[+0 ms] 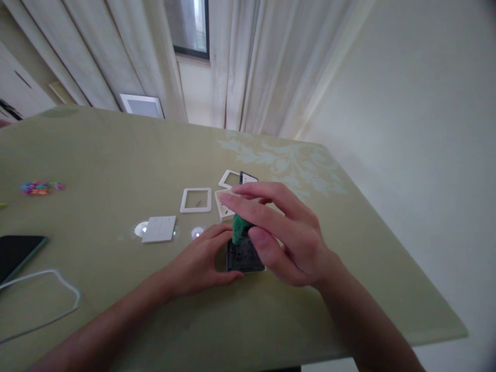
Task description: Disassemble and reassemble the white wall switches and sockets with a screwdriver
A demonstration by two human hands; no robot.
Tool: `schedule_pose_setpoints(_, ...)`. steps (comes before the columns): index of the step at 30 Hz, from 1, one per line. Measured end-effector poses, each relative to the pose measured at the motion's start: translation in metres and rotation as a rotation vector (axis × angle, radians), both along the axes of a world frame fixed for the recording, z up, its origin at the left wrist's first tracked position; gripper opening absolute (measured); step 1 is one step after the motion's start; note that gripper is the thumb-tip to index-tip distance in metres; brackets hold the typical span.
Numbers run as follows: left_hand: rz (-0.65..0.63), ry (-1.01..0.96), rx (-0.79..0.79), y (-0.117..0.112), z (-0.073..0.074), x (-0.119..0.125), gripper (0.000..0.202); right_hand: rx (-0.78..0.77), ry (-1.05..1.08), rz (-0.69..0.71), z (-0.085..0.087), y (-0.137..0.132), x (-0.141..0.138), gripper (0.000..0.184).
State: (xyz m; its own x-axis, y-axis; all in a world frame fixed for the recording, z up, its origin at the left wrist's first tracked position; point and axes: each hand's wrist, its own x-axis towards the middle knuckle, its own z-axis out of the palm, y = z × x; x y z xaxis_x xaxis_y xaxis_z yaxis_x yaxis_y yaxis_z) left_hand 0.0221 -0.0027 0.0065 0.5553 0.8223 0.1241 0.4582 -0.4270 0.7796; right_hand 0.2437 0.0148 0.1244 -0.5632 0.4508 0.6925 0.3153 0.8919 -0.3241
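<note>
My left hand (205, 258) rests on the table with thumb and fingers closed around the left side of a dark square panel with a pale rim (248, 262), which looks like the back of a wall socket or switch. Over it, my right hand (290, 235) grips a green-handled screwdriver (239, 228) from above. The tool points down at the panel's upper left part, and its tip is hard to make out. Just beyond lies a white socket piece (223, 211), partly covered by my right fingers.
Near my hands lie a white square frame (183, 201), a second frame (222, 182), a black-and-white socket part (249, 179) and a white plate (159, 230). Farther left are a dark phone or tablet (19, 253), a white cable (78, 297) and small colourful pieces (39, 187). A wall (426, 155) borders the right.
</note>
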Motion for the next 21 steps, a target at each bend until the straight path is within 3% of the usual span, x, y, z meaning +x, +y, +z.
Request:
schedule_pose_setpoints(2, -0.015, 0.024, 0.019, 0.001, -0.001, 0.0, 0.059, -0.059, -0.008, 0.042, 0.001, 0.0, 0.0, 0.04)
schedule_pose_setpoints(7, -0.032, 0.046, 0.019, 0.001, -0.008, -0.002, 0.054, 0.029, 0.009, -0.049, 0.001, 0.0, -0.003, 0.028)
schedule_pose_setpoints(12, -0.009, 0.053, 0.121, 0.003, -0.017, -0.003, 0.061, -0.179, -0.062, 0.105, 0.006, -0.002, 0.0, 0.04)
schedule_pose_setpoints(16, -0.016, 0.07, 0.16, 0.003, -0.015, -0.002, 0.063, -0.265, -0.084, 0.167, 0.006, 0.001, 0.004, 0.049)
schedule_pose_setpoints(21, -0.022, 0.092, 0.154, 0.003, -0.012, -0.002, 0.058, -0.173, 0.059, 0.167, -0.001, 0.006, 0.001, 0.03)
